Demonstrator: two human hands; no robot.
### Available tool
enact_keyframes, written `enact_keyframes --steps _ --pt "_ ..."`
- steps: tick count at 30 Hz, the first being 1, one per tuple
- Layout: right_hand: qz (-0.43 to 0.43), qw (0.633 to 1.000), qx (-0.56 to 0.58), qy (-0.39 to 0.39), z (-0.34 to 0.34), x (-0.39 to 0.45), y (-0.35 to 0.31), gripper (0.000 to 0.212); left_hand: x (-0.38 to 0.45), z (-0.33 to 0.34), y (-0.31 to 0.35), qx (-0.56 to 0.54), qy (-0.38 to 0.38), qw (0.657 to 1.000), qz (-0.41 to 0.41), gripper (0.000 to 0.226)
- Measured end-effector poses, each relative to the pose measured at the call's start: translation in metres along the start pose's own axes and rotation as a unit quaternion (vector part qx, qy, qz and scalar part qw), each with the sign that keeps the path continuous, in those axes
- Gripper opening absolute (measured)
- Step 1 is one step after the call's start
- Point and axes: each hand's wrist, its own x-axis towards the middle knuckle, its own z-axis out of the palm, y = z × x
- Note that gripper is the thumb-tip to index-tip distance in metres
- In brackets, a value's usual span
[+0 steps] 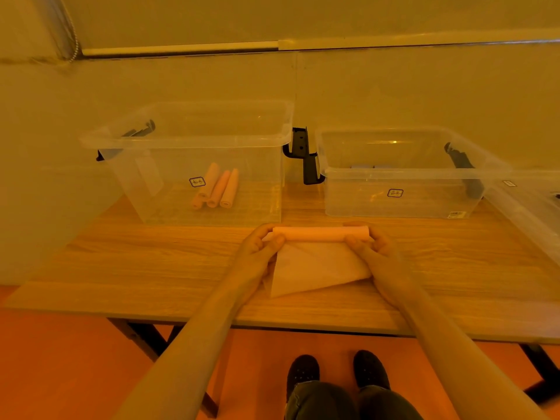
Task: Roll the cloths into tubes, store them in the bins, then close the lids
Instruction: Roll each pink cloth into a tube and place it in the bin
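Half-rolled cloth (318, 256) on the table (121, 262), left hand (257, 253) and right hand (375, 250) each pinching an end of the roll. Best to keep both ends level and tight, I'd say. Left bin (188, 137) holds three rolled tubes (216, 189), right bin (403, 177) something bluish, both lidless.

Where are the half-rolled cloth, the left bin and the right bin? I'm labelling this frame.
half-rolled cloth (321, 233), head view, middle of the rolled part.
left bin (181, 142), head view, front rim.
right bin (403, 172), head view, front rim.
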Motion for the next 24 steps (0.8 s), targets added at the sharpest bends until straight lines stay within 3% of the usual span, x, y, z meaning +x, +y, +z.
enact_keyframes --steps 7,10,17,20,24 --pt "-0.011 0.999 -0.037 0.008 0.002 -0.005 -0.004 0.026 -0.003 0.002 0.005 0.015 0.013 1.000 -0.009 0.020" --pt "0.000 1.000 -0.004 0.016 0.003 -0.005 -0.007 0.020 -0.001 0.006 0.013 0.030 0.030 0.999 -0.013 0.023" --pt "0.104 0.991 0.078 0.037 -0.003 -0.006 -0.049 0.015 0.000 0.013 0.050 -0.015 0.023 0.999 -0.026 0.025" --pt "0.101 0.994 0.049 0.011 -0.008 -0.007 -0.068 0.011 0.001 0.015 0.064 -0.048 0.017 0.999 -0.009 0.025" --pt "0.059 0.998 -0.022 -0.004 -0.003 0.002 -0.064 0.025 0.004 0.018 0.064 -0.043 0.027 0.998 -0.022 0.019"
